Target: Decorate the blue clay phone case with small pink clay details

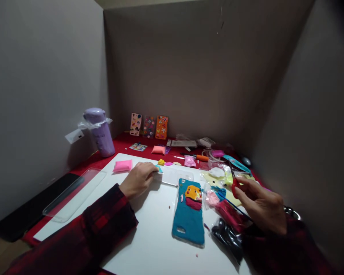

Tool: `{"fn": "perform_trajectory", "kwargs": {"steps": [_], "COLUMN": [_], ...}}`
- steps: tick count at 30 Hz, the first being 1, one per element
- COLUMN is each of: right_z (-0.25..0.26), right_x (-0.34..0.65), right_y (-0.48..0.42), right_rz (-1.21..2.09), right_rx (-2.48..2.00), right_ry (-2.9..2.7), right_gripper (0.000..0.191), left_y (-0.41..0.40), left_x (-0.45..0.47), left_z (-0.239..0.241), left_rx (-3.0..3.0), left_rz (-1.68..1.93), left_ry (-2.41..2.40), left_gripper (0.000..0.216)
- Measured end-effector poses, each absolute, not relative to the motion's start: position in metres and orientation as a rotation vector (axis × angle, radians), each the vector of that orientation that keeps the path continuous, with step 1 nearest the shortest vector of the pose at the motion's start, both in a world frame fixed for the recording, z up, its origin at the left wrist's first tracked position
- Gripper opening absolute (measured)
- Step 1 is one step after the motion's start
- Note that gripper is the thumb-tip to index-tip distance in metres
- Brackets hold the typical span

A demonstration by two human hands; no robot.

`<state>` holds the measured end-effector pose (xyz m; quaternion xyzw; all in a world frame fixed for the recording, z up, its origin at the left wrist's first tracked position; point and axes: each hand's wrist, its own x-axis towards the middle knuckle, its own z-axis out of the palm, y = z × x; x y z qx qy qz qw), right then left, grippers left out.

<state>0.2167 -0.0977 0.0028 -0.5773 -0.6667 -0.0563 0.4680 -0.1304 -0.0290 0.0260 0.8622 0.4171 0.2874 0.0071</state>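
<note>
My left hand (pixel 140 178) is pinched on a small light-blue packet (pixel 159 169) above the far part of the white board (pixel 149 236). In my right hand (pixel 260 204) is a pair of red-handled scissors (pixel 235 186), its dark blades pointing away from me. Between the hands lies a phone case (pixel 187 225) covered in teal clay, with a yellow face figure (pixel 193 193) and a dark-red clay patch on it. Below my right hand are bags of clay, among them a dark-red one (pixel 229 214) and a black one (pixel 227 238).
A clear phone case (pixel 74 194) lies at the left, with a pink packet (pixel 122 165) near it. A purple bottle (pixel 100 133) stands at the back left. Several decorated cases, one an orange case (pixel 161 127), lean at the back. Grey walls enclose the red-covered table.
</note>
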Motion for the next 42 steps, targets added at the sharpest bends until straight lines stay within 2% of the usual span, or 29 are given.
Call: {"fn": "perform_trajectory", "kwargs": {"steps": [4,7,18,24,37,42], "right_z": [0.003,0.003,-0.002,0.004,0.005,0.000], "right_x": [0.219,0.220,0.223,0.216,0.212,0.215], "right_y": [-0.096,-0.094,-0.092,-0.096,-0.097,-0.094], "right_rz": [-0.137,-0.118,-0.133,-0.136,-0.100,-0.128], "right_rx": [-1.449,-1.452,-1.452,-1.401,-1.294,-1.319], "right_ry": [-1.740,-1.803,-1.833,-1.855,-2.055,-2.095], "right_gripper": [0.020,0.020,0.024,0.021,0.022,0.026], "left_y": [-0.031,-0.033,-0.039,-0.031,-0.031,-0.044], "left_x": [-0.135,-0.134,-0.120,-0.098,-0.088,-0.089], "left_z": [0.036,0.037,0.029,0.019,0.015,0.018], "left_rx": [2.559,2.540,2.639,2.587,2.428,2.275], "left_rz": [1.180,1.226,0.768,0.763,1.003,1.130], "left_ry": [1.540,1.594,1.564,1.669,1.413,1.220], "left_gripper": [0.020,0.020,0.021,0.017,0.005,0.009]}}
